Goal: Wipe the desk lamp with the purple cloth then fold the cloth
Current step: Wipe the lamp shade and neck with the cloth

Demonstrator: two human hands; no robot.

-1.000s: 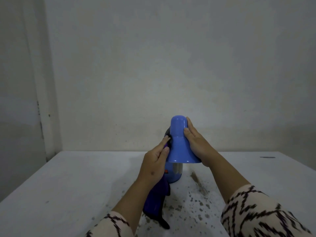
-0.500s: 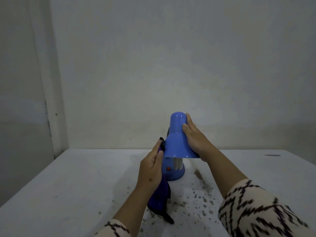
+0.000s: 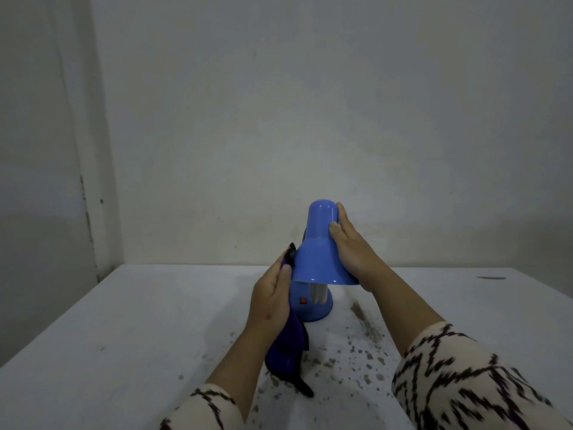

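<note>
A small blue desk lamp [image 3: 319,249] stands on the white table [image 3: 155,321], its shade tipped toward me with the white bulb and a red switch showing below. My right hand [image 3: 353,249] holds the shade's right side, thumb on its front. My left hand [image 3: 273,296] presses the purple cloth [image 3: 286,352] against the shade's lower left edge. Most of the cloth hangs down below my palm toward the table.
The table's near middle is speckled with dark stains [image 3: 366,346]. A plain wall [image 3: 310,119] stands right behind the lamp, with a corner post at the left [image 3: 90,181]. A small dark mark [image 3: 491,278] lies at the far right.
My left hand with the cloth has slid down the shade's left side from the neck to the lower rim. The shade has tipped up, exposing the bulb and switch.
</note>
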